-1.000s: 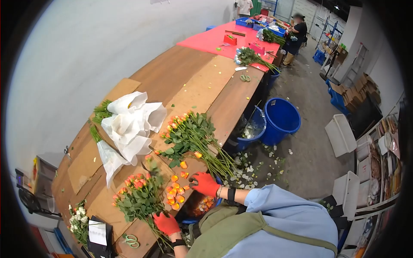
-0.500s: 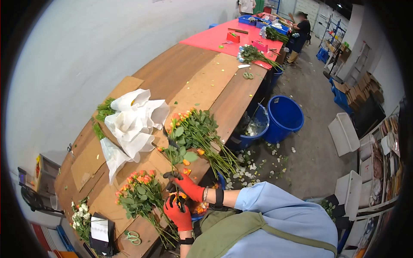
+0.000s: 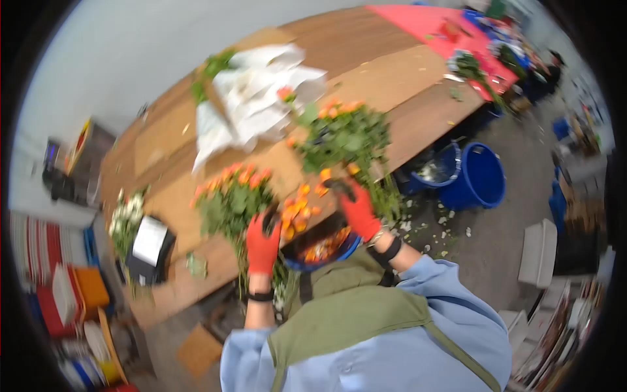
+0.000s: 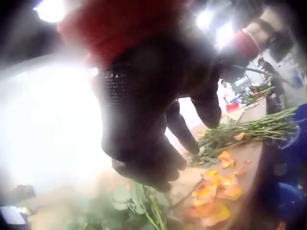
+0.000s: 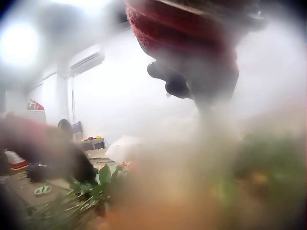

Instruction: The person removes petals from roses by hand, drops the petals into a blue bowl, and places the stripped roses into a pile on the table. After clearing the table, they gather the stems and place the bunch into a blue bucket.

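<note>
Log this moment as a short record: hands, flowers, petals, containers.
left hand: gloved, beside the left rose bunch
right hand: gloved, near the right rose bunch; grip too blurred to tell
loose petals: orange, on the table between the bunches
petal container: blue-rimmed, by the table edge, more petals inside
wrapped bundles: white, on the table beyond the left rose bunch

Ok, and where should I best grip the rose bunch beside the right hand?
Probably the rose bunch is best gripped round its bare stems, coming from the near side of the table: they lie roughly parallel, overhanging the edge, while leaves and flower heads crowd the far end.
</note>
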The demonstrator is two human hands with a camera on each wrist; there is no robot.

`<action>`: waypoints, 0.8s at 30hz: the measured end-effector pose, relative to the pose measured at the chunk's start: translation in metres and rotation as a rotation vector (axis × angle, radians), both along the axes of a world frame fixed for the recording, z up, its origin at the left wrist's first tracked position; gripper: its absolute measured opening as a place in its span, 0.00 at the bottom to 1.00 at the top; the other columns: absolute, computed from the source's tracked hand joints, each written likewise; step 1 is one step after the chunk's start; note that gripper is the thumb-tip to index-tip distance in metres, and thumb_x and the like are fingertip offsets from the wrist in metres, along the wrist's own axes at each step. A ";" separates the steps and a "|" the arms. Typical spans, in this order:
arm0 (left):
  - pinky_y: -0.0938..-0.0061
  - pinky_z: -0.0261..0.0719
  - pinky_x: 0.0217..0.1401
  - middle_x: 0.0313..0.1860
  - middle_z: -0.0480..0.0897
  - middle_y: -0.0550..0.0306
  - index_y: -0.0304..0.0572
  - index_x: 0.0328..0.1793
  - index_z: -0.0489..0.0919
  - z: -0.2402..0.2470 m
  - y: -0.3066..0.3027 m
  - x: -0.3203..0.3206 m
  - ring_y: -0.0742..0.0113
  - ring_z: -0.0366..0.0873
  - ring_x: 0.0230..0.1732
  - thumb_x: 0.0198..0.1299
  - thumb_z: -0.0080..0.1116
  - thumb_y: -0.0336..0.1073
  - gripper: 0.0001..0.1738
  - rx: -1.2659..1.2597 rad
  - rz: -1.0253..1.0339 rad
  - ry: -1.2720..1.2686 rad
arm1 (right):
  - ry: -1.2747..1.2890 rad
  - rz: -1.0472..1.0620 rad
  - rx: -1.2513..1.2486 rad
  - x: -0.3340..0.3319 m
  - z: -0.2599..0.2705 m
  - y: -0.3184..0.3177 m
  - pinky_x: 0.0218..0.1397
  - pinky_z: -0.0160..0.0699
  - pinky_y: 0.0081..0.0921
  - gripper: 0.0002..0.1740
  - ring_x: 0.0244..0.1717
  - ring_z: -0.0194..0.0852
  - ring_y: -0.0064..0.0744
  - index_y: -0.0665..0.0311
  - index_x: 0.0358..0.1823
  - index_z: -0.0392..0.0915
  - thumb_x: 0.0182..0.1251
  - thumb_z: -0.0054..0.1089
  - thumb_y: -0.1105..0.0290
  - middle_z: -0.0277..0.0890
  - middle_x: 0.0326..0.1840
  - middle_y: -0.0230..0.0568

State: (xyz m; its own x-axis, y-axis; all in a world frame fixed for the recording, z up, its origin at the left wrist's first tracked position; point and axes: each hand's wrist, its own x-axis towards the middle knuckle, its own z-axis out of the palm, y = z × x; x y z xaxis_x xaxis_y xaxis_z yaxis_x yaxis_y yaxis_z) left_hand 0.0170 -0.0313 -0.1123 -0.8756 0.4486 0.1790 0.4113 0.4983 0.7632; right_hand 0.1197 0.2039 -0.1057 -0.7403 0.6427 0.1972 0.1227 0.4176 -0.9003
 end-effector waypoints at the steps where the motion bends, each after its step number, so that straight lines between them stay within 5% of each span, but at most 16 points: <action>1: 0.60 0.73 0.63 0.56 0.81 0.42 0.40 0.59 0.80 0.016 0.006 -0.006 0.45 0.77 0.58 0.62 0.63 0.36 0.19 0.181 0.017 -0.078 | -0.058 0.015 -0.052 0.005 0.029 -0.004 0.50 0.77 0.30 0.21 0.39 0.78 0.31 0.67 0.59 0.76 0.65 0.57 0.71 0.83 0.38 0.44; 3: 0.69 0.75 0.61 0.51 0.84 0.49 0.35 0.58 0.80 0.031 0.011 -0.007 0.60 0.80 0.54 0.64 0.59 0.29 0.17 0.385 0.080 -0.100 | 0.092 0.213 -0.185 0.016 0.014 0.001 0.39 0.76 0.27 0.17 0.34 0.78 0.25 0.69 0.55 0.78 0.65 0.59 0.72 0.84 0.33 0.47; 5: 0.72 0.73 0.63 0.54 0.83 0.51 0.31 0.59 0.78 0.064 0.026 -0.005 0.66 0.78 0.56 0.67 0.57 0.30 0.17 0.641 0.116 -0.231 | 0.034 0.311 -0.148 0.028 0.011 0.005 0.38 0.75 0.23 0.16 0.34 0.73 0.17 0.69 0.55 0.78 0.66 0.57 0.75 0.84 0.35 0.45; 9: 0.74 0.71 0.64 0.57 0.82 0.51 0.29 0.62 0.77 0.084 0.035 -0.007 0.67 0.77 0.59 0.69 0.54 0.32 0.18 0.727 0.199 -0.270 | 0.009 0.415 -0.101 0.041 0.021 0.000 0.39 0.74 0.24 0.18 0.34 0.76 0.22 0.68 0.55 0.78 0.63 0.58 0.77 0.83 0.39 0.45; 10: 0.75 0.72 0.63 0.57 0.82 0.52 0.28 0.62 0.77 0.103 0.041 0.002 0.68 0.78 0.57 0.70 0.52 0.32 0.18 0.689 0.292 -0.332 | 0.041 0.427 -0.087 0.045 0.017 -0.001 0.35 0.73 0.26 0.18 0.30 0.76 0.31 0.67 0.54 0.79 0.62 0.60 0.76 0.82 0.34 0.45; 11: 0.76 0.73 0.61 0.56 0.83 0.52 0.27 0.62 0.77 0.094 0.037 -0.002 0.69 0.79 0.55 0.70 0.53 0.31 0.19 0.669 0.108 -0.298 | 0.038 0.437 -0.095 0.049 0.009 0.000 0.35 0.73 0.26 0.18 0.30 0.76 0.31 0.67 0.54 0.79 0.62 0.60 0.76 0.82 0.34 0.45; 13: 0.78 0.75 0.58 0.54 0.84 0.54 0.29 0.62 0.77 0.132 0.045 0.012 0.70 0.80 0.52 0.69 0.55 0.32 0.18 0.856 0.303 -0.664 | 0.009 0.440 0.104 0.054 -0.001 -0.001 0.33 0.70 0.30 0.17 0.27 0.74 0.40 0.65 0.52 0.80 0.61 0.62 0.74 0.79 0.29 0.46; 15: 0.78 0.75 0.57 0.53 0.84 0.55 0.30 0.61 0.78 0.102 0.038 0.002 0.71 0.80 0.52 0.69 0.57 0.33 0.18 0.993 0.189 -0.727 | 0.011 0.455 0.140 0.056 0.003 -0.004 0.33 0.70 0.35 0.16 0.27 0.72 0.48 0.63 0.50 0.81 0.59 0.65 0.72 0.78 0.28 0.48; 17: 0.78 0.75 0.57 0.52 0.84 0.55 0.31 0.60 0.79 0.092 0.036 0.003 0.72 0.80 0.51 0.68 0.58 0.33 0.17 1.130 0.066 -0.789 | -0.089 0.532 0.281 0.058 0.003 -0.003 0.35 0.72 0.35 0.18 0.31 0.75 0.50 0.63 0.51 0.80 0.58 0.67 0.72 0.79 0.31 0.48; 19: 0.79 0.74 0.43 0.49 0.78 0.59 0.36 0.67 0.67 0.099 0.040 0.016 0.72 0.76 0.44 0.63 0.66 0.40 0.31 1.017 0.319 -0.763 | -0.102 0.544 0.210 0.058 -0.003 -0.003 0.38 0.74 0.36 0.20 0.34 0.76 0.52 0.62 0.53 0.79 0.58 0.67 0.71 0.80 0.35 0.49; 21: 0.78 0.75 0.44 0.50 0.79 0.58 0.36 0.64 0.68 0.104 0.037 0.022 0.73 0.76 0.45 0.63 0.66 0.38 0.28 0.985 0.378 -0.742 | -0.117 0.550 0.139 0.062 -0.016 0.002 0.41 0.75 0.37 0.21 0.38 0.77 0.53 0.62 0.55 0.79 0.58 0.67 0.70 0.80 0.38 0.49; 23: 0.76 0.76 0.47 0.52 0.79 0.57 0.35 0.65 0.67 0.104 0.033 0.027 0.72 0.77 0.47 0.63 0.66 0.36 0.28 0.929 0.345 -0.741 | -0.372 0.696 0.216 0.069 -0.029 0.014 0.59 0.74 0.38 0.29 0.52 0.79 0.51 0.62 0.62 0.75 0.57 0.68 0.68 0.80 0.52 0.52; 24: 0.76 0.76 0.47 0.52 0.79 0.57 0.35 0.65 0.67 0.107 0.033 0.031 0.72 0.77 0.47 0.63 0.66 0.36 0.28 0.929 0.346 -0.748 | -0.379 0.694 0.215 0.071 -0.027 0.019 0.59 0.74 0.38 0.29 0.52 0.79 0.51 0.62 0.62 0.75 0.57 0.68 0.68 0.80 0.52 0.52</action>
State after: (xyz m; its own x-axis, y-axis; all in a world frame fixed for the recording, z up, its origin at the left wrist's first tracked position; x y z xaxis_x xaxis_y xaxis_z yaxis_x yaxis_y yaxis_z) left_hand 0.0479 0.0015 -0.0054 -0.9464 0.1444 -0.2889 -0.3222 -0.3604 0.8754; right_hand 0.1904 0.2228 -0.1322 -0.9968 -0.0099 -0.0792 0.0522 0.6691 -0.7414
